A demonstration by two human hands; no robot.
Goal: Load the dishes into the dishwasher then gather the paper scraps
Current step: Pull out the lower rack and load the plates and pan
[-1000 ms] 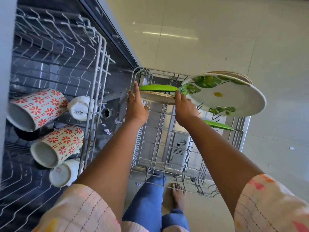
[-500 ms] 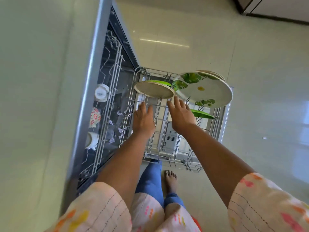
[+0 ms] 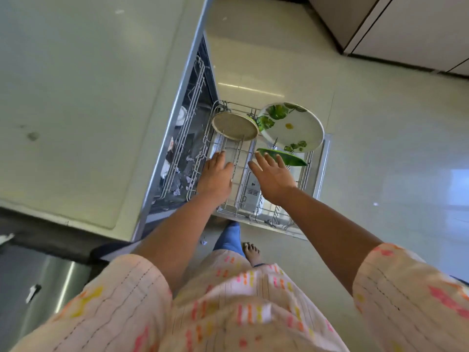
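The dishwasher's lower rack (image 3: 229,209) is pulled out over the floor. A beige-backed plate (image 3: 234,126) stands in its far left corner, and a large white plate with green leaves (image 3: 291,127) stands beside it on the right. A green plate (image 3: 284,157) lies tilted below the leaf plate. My left hand (image 3: 215,177) hovers over the rack's left side, fingers straight, holding nothing. Palm half up and fingers spread, my right hand (image 3: 272,176) is above the rack's middle and empty. Mugs (image 3: 169,144) show dimly in the upper rack. Paper scraps (image 3: 188,179) lie inside the dishwasher.
A pale countertop (image 3: 83,97) fills the left, with a steel sink (image 3: 38,283) at the lower left. Glossy floor tiles (image 3: 380,138) spread to the right. Cabinet fronts (image 3: 406,29) stand at the upper right. My foot (image 3: 252,252) is near the rack's front edge.
Both hands have let go of the beige plate and drawn back toward me. The plate stays standing in the rack. My head has risen, so the counter and sink come into view.
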